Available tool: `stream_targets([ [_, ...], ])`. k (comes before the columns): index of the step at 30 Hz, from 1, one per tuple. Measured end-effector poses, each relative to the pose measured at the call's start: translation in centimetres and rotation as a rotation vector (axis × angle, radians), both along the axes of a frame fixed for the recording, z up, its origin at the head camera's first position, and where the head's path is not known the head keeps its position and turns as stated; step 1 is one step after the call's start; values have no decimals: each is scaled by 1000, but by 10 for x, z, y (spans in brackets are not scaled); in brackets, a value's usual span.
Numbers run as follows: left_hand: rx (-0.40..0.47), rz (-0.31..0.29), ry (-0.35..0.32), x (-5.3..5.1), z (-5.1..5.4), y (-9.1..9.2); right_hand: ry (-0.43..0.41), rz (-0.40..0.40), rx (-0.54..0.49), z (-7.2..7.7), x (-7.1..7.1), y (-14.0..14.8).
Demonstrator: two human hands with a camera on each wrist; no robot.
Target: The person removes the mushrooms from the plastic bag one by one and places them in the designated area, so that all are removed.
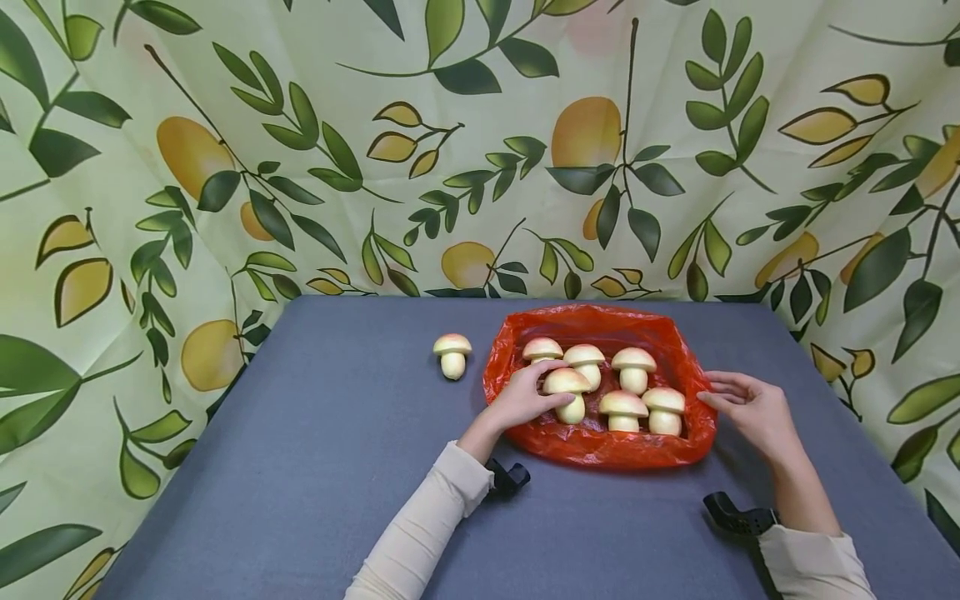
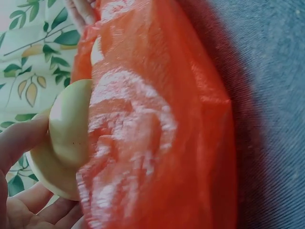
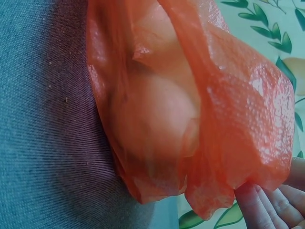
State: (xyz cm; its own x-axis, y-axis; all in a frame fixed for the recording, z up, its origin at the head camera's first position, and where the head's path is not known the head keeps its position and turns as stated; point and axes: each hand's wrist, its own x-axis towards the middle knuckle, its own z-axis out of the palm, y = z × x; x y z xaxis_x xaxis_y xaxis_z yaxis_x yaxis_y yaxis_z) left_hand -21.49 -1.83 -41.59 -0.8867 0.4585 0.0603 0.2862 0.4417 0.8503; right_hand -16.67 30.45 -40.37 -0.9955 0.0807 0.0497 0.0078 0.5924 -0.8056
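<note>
Fingers [image 1: 552, 402] (left ones) pinch a mushroom [image 1: 567, 382].

Inscriptions: no text, label, brand, number or sign legible — neither on the red plastic bag [image 1: 600, 452], nor on the pale mushrooms [image 1: 633, 361], the blue-grey table [image 1: 322, 417] or the leaf-patterned backdrop [image 1: 517, 108].

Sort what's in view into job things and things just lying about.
Part of the job:
- left hand, gripping a mushroom
- right hand, pinching the red plastic bag
- five other mushrooms inside it
- probably the matching lone mushroom outside

Just there:
- leaf-and-fruit print cloth
- black wrist devices
</note>
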Motion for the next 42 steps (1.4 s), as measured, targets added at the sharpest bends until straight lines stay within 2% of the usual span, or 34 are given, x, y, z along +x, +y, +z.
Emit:
stream_targets([
  [5,54,2,-41,-1,7,-4,-15,3,1,3,1,0],
  [16,93,-18,37,-4,20,-18,-17,-4,-1,2,1,-1],
  [25,130,31,-35,-2,28,-37,-23,-7,-1,2,1,-1],
  [27,141,37,-52,-3,30,-41,-22,-5,-3,2,1,-1],
  [34,133,75,-48,-5,30,-56,-21,3,-7,0,0,-1],
  [42,172,97,-64,-7,30,-70,-26,2,-15,0,0,-1],
])
